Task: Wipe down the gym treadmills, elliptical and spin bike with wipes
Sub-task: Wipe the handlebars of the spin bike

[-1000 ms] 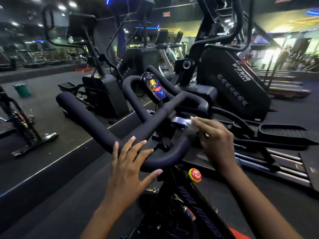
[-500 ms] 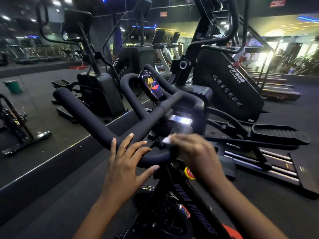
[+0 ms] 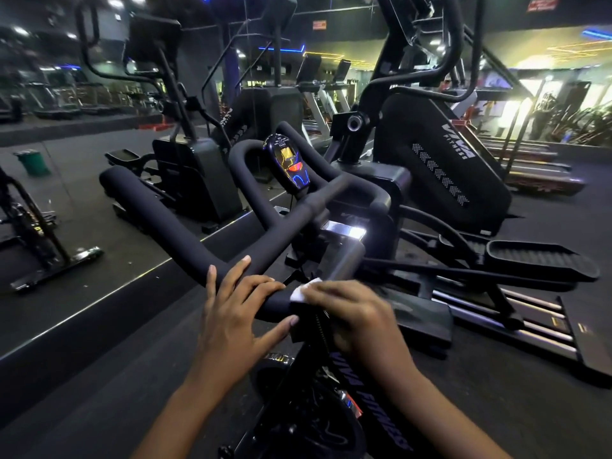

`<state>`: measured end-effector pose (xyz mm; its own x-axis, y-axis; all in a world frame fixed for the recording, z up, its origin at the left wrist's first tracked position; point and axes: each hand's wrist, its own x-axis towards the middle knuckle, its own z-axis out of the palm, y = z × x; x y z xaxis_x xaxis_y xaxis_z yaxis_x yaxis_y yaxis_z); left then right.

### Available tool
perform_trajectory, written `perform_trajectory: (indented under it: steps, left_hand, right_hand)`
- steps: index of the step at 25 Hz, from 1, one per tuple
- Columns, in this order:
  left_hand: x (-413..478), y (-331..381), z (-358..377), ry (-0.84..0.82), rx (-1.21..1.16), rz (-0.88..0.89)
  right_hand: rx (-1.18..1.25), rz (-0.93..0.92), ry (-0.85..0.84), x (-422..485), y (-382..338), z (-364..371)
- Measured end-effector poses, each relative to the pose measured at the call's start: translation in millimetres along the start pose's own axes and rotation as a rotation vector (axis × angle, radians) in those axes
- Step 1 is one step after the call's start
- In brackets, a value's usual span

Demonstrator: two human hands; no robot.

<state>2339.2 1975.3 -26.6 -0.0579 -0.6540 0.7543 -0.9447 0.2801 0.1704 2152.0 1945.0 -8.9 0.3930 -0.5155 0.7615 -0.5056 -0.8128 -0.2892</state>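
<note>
A head-level view looks down over the front of a black spin bike (image 3: pixel 374 422) in a dim gym. Its padded handlebar (image 3: pixel 159 220) loops across the middle of the view, with a small glossy console (image 3: pixel 289 167) mounted upright at the centre, lit in orange and blue.

The person's left hand (image 3: pixel 238 313) loosely grasps the near curve of the handlebar. The fingers drape over the top of the padding and the thumb lies along the near side.

The right hand (image 3: pixel 351 313) is just beside it, blurred by motion. Its curled fingers hold a small white wipe (image 3: pixel 303 291) against the handlebar, close to where the bar meets the bike's stem. Only a corner of the wipe shows past the fingertips, near the left hand's fingers.

A large black elliptical (image 3: pixel 440 167) stands just beyond the bike to the right, its long foot pedals reaching toward the viewer. Treadmills (image 3: pixel 318 94) line up further back under yellow lights. A green bin (image 3: pixel 33 162) sits on the dark floor at far left.
</note>
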Motion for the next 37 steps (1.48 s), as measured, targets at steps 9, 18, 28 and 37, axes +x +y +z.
perform_trajectory:
  steps: [9, 18, 28, 37]
  left_hand:
    - [3.2, 0.7, -0.4, -0.029, -0.060, -0.051]
    - [1.5, 0.8, -5.6, -0.073, -0.033, -0.049]
    - [-0.7, 0.0, -2.9, -0.092, -0.029, -0.034]
    - [-29.6, 15.4, -18.6, 0.351, -0.626, -0.621]
  right_hand:
    - [0.128, 0.427, 0.444, -11.9, 30.2, 32.6]
    - [0.059, 0.273, 0.353, -46.3, -46.2, 52.7]
    - [0.033, 0.393, 0.374, 2.8, 21.8, 13.9]
    - [-0.097, -0.140, 0.112, 0.0, -48.7, 39.2]
